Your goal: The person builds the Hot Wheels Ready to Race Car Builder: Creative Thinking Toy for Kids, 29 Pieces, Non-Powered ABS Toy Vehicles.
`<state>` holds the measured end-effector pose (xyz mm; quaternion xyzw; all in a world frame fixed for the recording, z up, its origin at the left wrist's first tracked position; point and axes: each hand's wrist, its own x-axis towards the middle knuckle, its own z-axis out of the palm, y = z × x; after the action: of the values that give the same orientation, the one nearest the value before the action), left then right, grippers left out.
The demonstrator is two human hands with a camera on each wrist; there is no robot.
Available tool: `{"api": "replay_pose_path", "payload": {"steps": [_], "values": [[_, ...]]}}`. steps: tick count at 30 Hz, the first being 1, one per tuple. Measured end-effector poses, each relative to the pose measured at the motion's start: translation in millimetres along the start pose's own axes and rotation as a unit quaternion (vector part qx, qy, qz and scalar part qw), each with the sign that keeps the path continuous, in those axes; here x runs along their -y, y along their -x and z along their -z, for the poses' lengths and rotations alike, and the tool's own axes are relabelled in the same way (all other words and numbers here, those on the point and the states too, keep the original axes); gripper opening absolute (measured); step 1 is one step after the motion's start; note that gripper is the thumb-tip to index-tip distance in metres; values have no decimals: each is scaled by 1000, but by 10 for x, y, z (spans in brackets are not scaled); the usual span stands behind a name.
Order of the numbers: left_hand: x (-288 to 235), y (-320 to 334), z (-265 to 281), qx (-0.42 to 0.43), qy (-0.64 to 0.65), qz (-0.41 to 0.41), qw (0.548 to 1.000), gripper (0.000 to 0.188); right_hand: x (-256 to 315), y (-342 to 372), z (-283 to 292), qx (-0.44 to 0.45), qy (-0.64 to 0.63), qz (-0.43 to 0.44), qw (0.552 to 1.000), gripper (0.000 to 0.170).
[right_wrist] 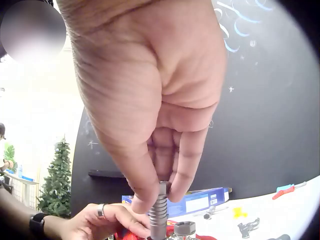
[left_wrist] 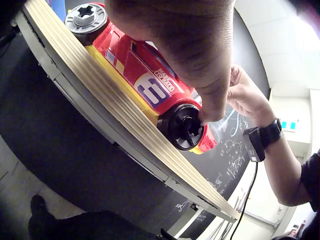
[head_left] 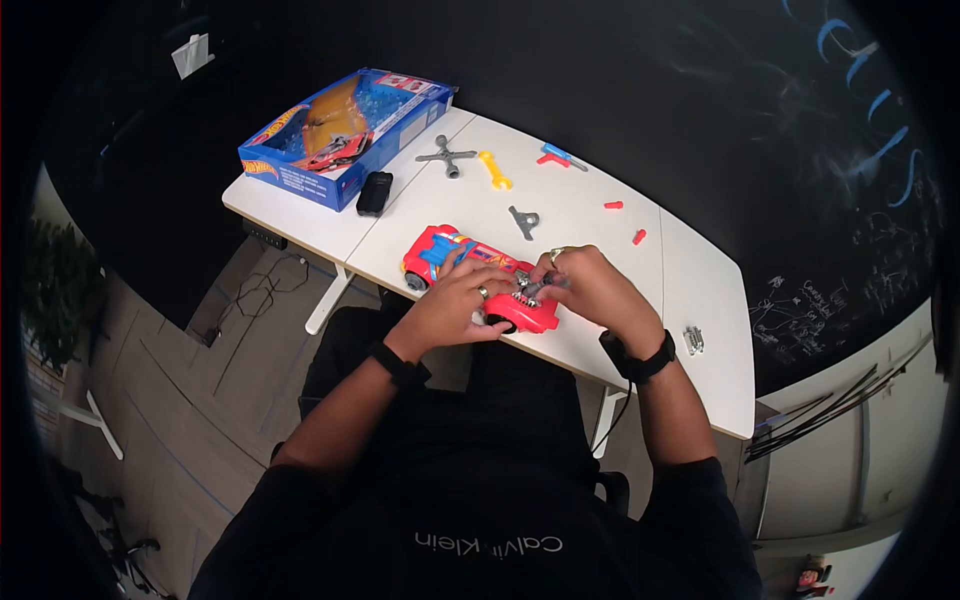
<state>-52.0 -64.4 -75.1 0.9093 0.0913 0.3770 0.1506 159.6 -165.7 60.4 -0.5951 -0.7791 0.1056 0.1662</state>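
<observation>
A red toy car [head_left: 430, 250] with blue and yellow parts stands at the table's near edge. My left hand [head_left: 455, 305] holds its front end, fingers over the top. In the left wrist view the thumb lies against the black front wheel [left_wrist: 182, 127]. Over the engine area, my right hand [head_left: 590, 285] pinches the top of an upright grey ribbed piece [right_wrist: 158, 217], like a spring or thick screw. Beside that piece, in the right wrist view, sits a grey hex-shaped part [right_wrist: 185, 229]. The ribbed piece's lower end is out of sight.
Beyond the car lie a grey cross wrench [head_left: 447, 157], a yellow wrench [head_left: 495, 171], a grey bracket [head_left: 523, 222] and a blue-red screwdriver [head_left: 563, 157]. A blue toy box [head_left: 400, 135] and black case [head_left: 375, 194] stand left; a silver part [head_left: 694, 340] lies right.
</observation>
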Motion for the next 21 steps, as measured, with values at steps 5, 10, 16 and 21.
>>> {"api": "replay_pose_path", "payload": {"steps": [5, 10, 16, 21], "values": [[24, 3, -12, 7, -4, 5, 1000, 55, -63, -27, -152, -5, -12, 46, 999, 21], [2, 2, 5, 9, -5, 6, 1000, 55, -76, -58, -209, -15, -8, 20, 1000, 31], [5, -5, -1, 11, 0, 9, 1000, 55, -43, -46, -176, -25, 30, 32, 999, 27], [21, -4, -4, 12, -5, 4, 1000, 56, 21, -66, -187, 24, 178, -16, 984, 19]]}}
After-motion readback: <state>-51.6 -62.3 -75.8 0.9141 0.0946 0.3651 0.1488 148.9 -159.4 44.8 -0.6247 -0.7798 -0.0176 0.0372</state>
